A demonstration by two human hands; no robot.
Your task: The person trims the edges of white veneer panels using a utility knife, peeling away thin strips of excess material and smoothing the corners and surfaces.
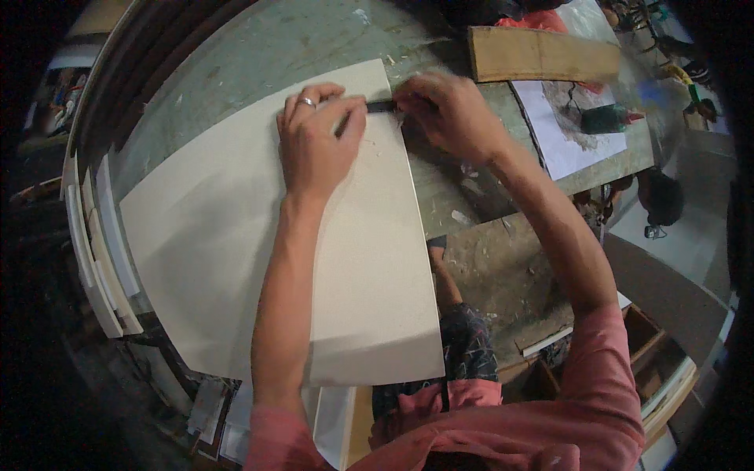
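Note:
A large cream-coloured flat panel (369, 259) lies on the worktable and reaches over its near edge. At its far right corner a short, narrow black strip (381, 106) crosses the panel's right edge. My left hand (318, 145), a ring on one finger, rests on the panel with thumb and forefinger pinched at the strip's left end. My right hand (449, 114), a little blurred, is closed around the strip's right end, just past the panel's edge. The fingers hide both ends, so its exact kind cannot be made out.
A wooden board (546, 55) lies at the far right of the green worktable (306, 39). Near it are white paper sheets (565, 153) and a dark green bottle (603, 119). Long pale boards (102, 259) stand along the left. Wooden compartments (644, 334) sit at the lower right.

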